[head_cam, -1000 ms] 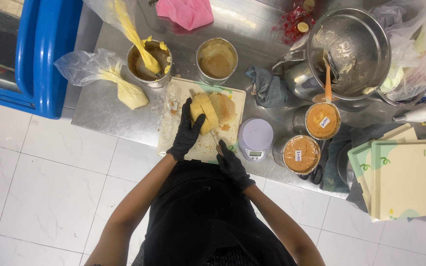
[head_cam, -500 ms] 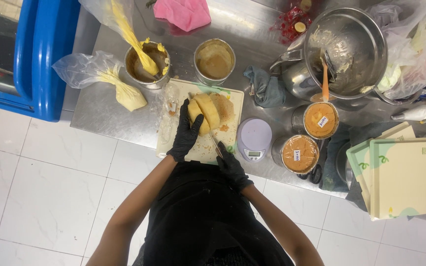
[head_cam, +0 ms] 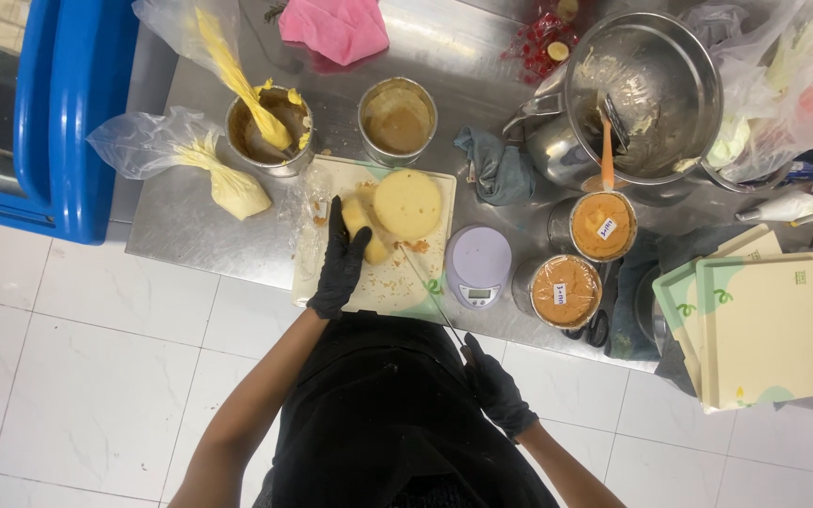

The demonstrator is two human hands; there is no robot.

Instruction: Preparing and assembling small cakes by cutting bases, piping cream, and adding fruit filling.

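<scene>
A round yellow sponge cake [head_cam: 408, 202] lies on a white cutting board [head_cam: 378, 287] scattered with crumbs. Beside it sits a smaller cake piece [head_cam: 363, 226], and my left hand [head_cam: 339, 263], in a black glove, rests on that piece. My right hand [head_cam: 498, 388], also gloved in black, is drawn back over my body and grips the handle of a long thin knife [head_cam: 430, 292]. The blade points up toward the board, and its tip lies near the cake.
Behind the board stand two metal tins [head_cam: 397, 118], one holding a yellow piping bag [head_cam: 237, 71]. Another filled bag [head_cam: 228, 183] lies left. Right of the board: a small scale [head_cam: 479, 266], two tubs of orange cream [head_cam: 604, 226], a large mixing bowl [head_cam: 651, 85], stacked cake boxes [head_cam: 759, 320].
The sponge round has come off the piece under my left hand and now lies flat to the right. My right hand has pulled the knife back toward my body.
</scene>
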